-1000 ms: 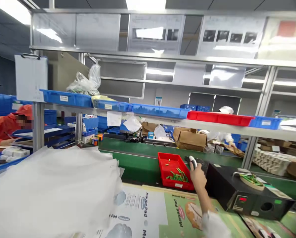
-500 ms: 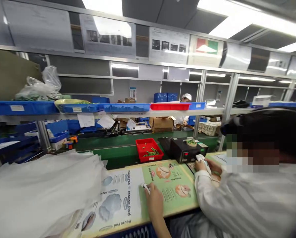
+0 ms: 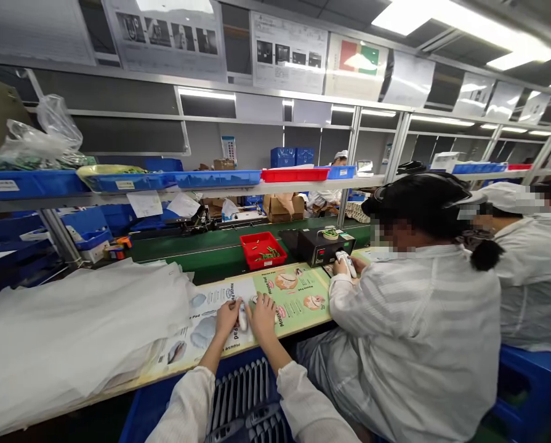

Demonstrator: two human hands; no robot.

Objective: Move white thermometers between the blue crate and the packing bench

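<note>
Both my hands are over the printed mouse pad sheets (image 3: 298,311) on the bench. My left hand (image 3: 228,318) has its fingers closed on a small white device (image 3: 242,315), which stands between my two hands. My right hand (image 3: 262,315) is just right of that device, its fingers bent over another small white piece that is mostly hidden beneath them. Below my forearms, a blue crate (image 3: 141,409) holds several dark grey handle-shaped parts (image 3: 241,391).
White foam sheets (image 3: 81,326) are piled at the left. Beyond the mats are a red tray (image 3: 263,250) with green pieces and a black box (image 3: 319,246). A co-worker (image 3: 418,332) sits close on the right, holding a white item.
My left hand has come into view, holding a white device. My right hand has moved beside it. The camera view has shifted, showing the crate and more co-workers.
</note>
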